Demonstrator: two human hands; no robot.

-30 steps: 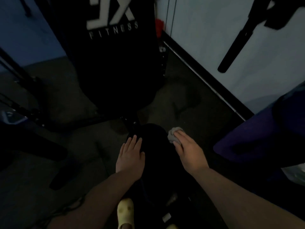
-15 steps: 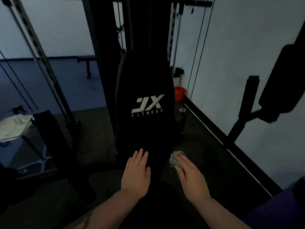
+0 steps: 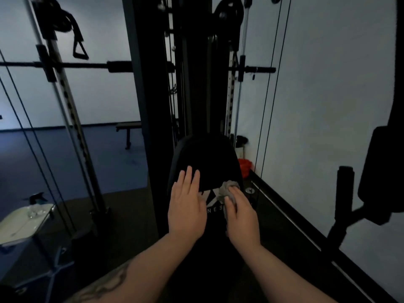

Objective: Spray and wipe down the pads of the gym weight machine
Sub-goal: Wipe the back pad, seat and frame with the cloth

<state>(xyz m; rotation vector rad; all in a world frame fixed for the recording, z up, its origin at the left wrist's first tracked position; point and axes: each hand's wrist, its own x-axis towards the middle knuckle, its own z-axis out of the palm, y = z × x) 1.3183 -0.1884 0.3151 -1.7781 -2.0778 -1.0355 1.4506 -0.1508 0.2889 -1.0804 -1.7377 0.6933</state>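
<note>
We've got the black back pad [image 3: 205, 158] upright against the machine, white logo partly covered. Our left hand [image 3: 187, 206] lies flat on it, fingers straight; our right hand [image 3: 241, 213] grips a gray rag [image 3: 227, 190] there, probably pressing it.

White logo and letters "NES" on the black back pad [image 3: 205, 158]

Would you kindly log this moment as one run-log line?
stage: wiping | left hand: flat on back pad | right hand: presses grey cloth on pad logo | spray bottle: aside, left
</note>
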